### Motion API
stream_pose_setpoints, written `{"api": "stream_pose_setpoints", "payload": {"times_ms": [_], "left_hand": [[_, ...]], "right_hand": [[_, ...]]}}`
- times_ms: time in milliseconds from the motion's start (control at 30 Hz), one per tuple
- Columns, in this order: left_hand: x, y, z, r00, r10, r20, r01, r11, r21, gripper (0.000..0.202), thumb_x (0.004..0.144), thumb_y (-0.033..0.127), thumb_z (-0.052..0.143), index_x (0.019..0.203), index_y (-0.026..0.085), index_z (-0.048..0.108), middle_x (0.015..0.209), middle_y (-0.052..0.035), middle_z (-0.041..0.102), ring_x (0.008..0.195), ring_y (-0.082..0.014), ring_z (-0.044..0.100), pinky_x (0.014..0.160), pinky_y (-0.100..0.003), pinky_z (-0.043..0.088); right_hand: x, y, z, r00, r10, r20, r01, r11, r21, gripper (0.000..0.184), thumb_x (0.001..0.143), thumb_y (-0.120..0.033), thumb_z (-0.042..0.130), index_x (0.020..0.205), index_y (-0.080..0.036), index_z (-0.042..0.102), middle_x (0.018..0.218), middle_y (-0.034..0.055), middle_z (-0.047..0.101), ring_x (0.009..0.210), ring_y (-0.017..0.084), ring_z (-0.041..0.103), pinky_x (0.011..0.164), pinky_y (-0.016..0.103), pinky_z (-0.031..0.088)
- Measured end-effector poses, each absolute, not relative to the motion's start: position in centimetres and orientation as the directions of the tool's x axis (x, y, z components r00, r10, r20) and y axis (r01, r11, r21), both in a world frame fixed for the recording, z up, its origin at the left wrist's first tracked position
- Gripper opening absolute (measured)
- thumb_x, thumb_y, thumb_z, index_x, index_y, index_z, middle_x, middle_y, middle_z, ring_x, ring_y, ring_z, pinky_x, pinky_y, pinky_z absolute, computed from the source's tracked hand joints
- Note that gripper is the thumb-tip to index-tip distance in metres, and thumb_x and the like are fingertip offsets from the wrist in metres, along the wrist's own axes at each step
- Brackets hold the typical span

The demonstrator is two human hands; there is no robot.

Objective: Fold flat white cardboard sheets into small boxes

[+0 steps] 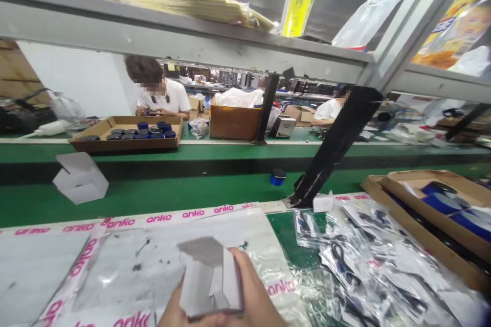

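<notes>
Low in the middle of the head view, a small white cardboard box [207, 286] is held between my two hands, its top flap raised and its inside showing. My left hand [172, 304] grips the box's left side, partly cut off by the bottom edge. Along the right side, the fingers of my right hand [255, 286] are wrapped round the box. Beneath them lies a white work surface [161, 260] edged with pink "anko" tape. Another open white box [81, 179] sits on the green surface at the left.
Bagged cables [353, 260] are heaped at the right beside cardboard trays [383, 191]. A blue round item with a black top [278, 178] stands near a black slanted post [326, 153]. Across the bench are a tray of blue items [126, 145] and a person [164, 97]. A shelf beam [184, 41] crosses above.
</notes>
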State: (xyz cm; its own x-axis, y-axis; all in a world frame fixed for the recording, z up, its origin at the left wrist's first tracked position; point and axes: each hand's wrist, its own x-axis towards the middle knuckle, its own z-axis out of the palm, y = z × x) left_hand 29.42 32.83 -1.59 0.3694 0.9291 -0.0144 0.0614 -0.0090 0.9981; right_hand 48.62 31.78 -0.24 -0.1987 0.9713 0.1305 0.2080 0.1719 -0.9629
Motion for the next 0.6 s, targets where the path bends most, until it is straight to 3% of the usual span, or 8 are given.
{"api": "stream_pose_setpoints", "payload": {"times_ms": [67, 133, 233, 300, 367, 433, 500, 600], "left_hand": [[29.2, 33.4, -1.4, 0.326, 0.943, 0.061, 0.197, -0.131, 0.972, 0.068, 0.076, 0.043, 0.084, 0.137, 0.021, 0.063, 0.123, -0.0139, 0.077, 0.11, -0.0384, 0.074, 0.099, -0.053, 0.061], [29.1, 33.6, -1.4, 0.291, 0.94, 0.177, 0.4, -0.288, 0.87, 0.073, 0.076, 0.035, 0.084, 0.142, 0.019, 0.058, 0.137, -0.0201, 0.071, 0.124, -0.0443, 0.068, 0.104, -0.063, 0.055], [29.3, 33.8, -1.7, 0.341, 0.885, 0.316, 0.559, -0.461, 0.689, 0.08, 0.071, 0.033, 0.087, 0.143, 0.017, 0.054, 0.138, -0.0241, 0.069, 0.13, -0.0475, 0.063, 0.11, -0.069, 0.049], [29.7, 33.8, -2.1, 0.378, 0.859, 0.346, 0.576, -0.511, 0.638, 0.082, 0.072, 0.032, 0.087, 0.143, 0.017, 0.051, 0.136, -0.0228, 0.071, 0.129, -0.0443, 0.065, 0.117, -0.066, 0.043], [30.0, 33.9, -2.4, 0.371, 0.86, 0.351, 0.588, -0.51, 0.628, 0.081, 0.074, 0.03, 0.085, 0.144, 0.016, 0.046, 0.139, -0.0242, 0.068, 0.131, -0.0433, 0.064, 0.119, -0.067, 0.04], [30.3, 33.9, -2.6, 0.36, 0.86, 0.362, 0.605, -0.511, 0.611, 0.079, 0.075, 0.026, 0.081, 0.143, 0.013, 0.043, 0.14, -0.0288, 0.065, 0.131, -0.0459, 0.063, 0.114, -0.072, 0.043], [30.5, 34.0, -2.8, 0.372, 0.845, 0.383, 0.603, -0.534, 0.593, 0.076, 0.073, 0.022, 0.076, 0.14, 0.012, 0.042, 0.136, -0.0287, 0.067, 0.128, -0.0457, 0.065, 0.112, -0.073, 0.044], [30.7, 34.0, -2.9, 0.377, 0.827, 0.416, 0.595, -0.561, 0.576, 0.074, 0.071, 0.017, 0.069, 0.138, 0.014, 0.039, 0.132, -0.0241, 0.068, 0.125, -0.0412, 0.067, 0.114, -0.07, 0.044]], "right_hand": [[51.1, 31.1, 0.8, -0.255, 0.964, 0.075, 0.253, 0.142, -0.957, 0.085, 0.069, -0.012, 0.071, 0.149, -0.028, 0.047, 0.145, 0.0112, 0.06, 0.129, 0.033, 0.063, 0.106, 0.044, 0.055], [53.6, 30.2, 1.5, -0.225, 0.96, 0.164, 0.377, 0.241, -0.894, 0.083, 0.077, -0.007, 0.061, 0.153, -0.037, 0.044, 0.158, 0.0053, 0.05, 0.142, 0.031, 0.052, 0.114, 0.048, 0.048], [55.7, 29.9, 2.5, -0.296, 0.828, 0.477, 0.529, 0.558, -0.639, 0.071, 0.088, -0.002, 0.05, 0.145, -0.044, 0.053, 0.143, 0.0021, 0.064, 0.13, 0.029, 0.062, 0.107, 0.047, 0.054], [55.3, 30.5, 3.5, -0.514, 0.655, 0.554, 0.537, 0.749, -0.387, 0.057, 0.09, -0.002, 0.05, 0.135, -0.034, 0.064, 0.125, 0.0067, 0.075, 0.117, 0.031, 0.07, 0.099, 0.045, 0.06], [53.5, 31.4, 4.7, -0.741, 0.467, 0.483, 0.499, 0.864, -0.07, 0.043, 0.088, -0.001, 0.052, 0.121, -0.018, 0.073, 0.113, 0.014, 0.08, 0.111, 0.034, 0.073, 0.095, 0.045, 0.063], [51.2, 32.4, 5.8, -0.88, 0.366, 0.303, 0.433, 0.881, 0.192, 0.035, 0.083, 0.001, 0.053, 0.104, -0.011, 0.078, 0.101, 0.0175, 0.083, 0.105, 0.037, 0.076, 0.093, 0.046, 0.065], [49.1, 33.0, 6.5, -0.908, 0.408, 0.09, 0.418, 0.874, 0.25, 0.032, 0.077, 0.003, 0.055, 0.094, -0.01, 0.079, 0.087, 0.017, 0.083, 0.09, 0.036, 0.079, 0.087, 0.048, 0.067], [47.1, 33.7, 6.9, -0.849, 0.51, -0.138, 0.488, 0.857, 0.168, 0.021, 0.069, 0.002, 0.064, 0.081, -0.01, 0.077, 0.069, 0.0144, 0.078, 0.063, 0.034, 0.077, 0.065, 0.046, 0.068]]}}
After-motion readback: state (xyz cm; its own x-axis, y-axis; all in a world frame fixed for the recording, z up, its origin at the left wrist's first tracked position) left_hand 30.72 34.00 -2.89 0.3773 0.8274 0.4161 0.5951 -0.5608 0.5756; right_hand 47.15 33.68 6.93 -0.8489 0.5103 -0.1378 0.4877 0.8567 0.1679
